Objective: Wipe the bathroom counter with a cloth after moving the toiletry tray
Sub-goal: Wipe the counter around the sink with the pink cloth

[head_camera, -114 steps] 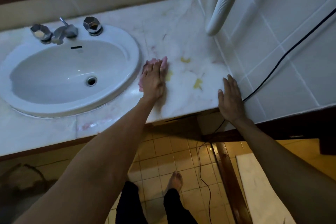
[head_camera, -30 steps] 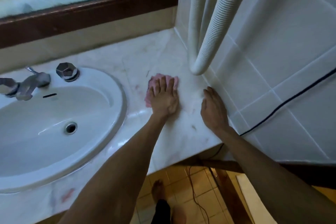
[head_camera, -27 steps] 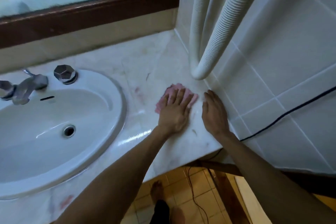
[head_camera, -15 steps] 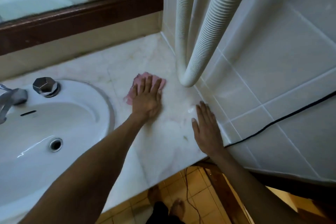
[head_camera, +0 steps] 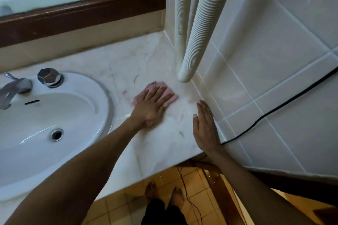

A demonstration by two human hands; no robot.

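Note:
A pink cloth (head_camera: 171,91) lies flat on the pale marble counter (head_camera: 128,64), to the right of the sink. My left hand (head_camera: 151,106) presses down on the cloth with fingers spread, and most of the cloth is hidden under it. My right hand (head_camera: 205,128) rests flat and empty on the counter's right edge, against the tiled wall. No toiletry tray is in view.
A white oval sink (head_camera: 45,124) with chrome taps (head_camera: 49,77) fills the left. Two white ribbed hoses (head_camera: 193,33) hang down to the counter's back right corner. A black cable (head_camera: 274,109) runs across the tiled wall. A wood-framed mirror (head_camera: 73,12) stands behind.
My left hand has slid the cloth back and forth between the sink rim and the hoses; it is now further right than half a second ago. My right hand stays by the wall.

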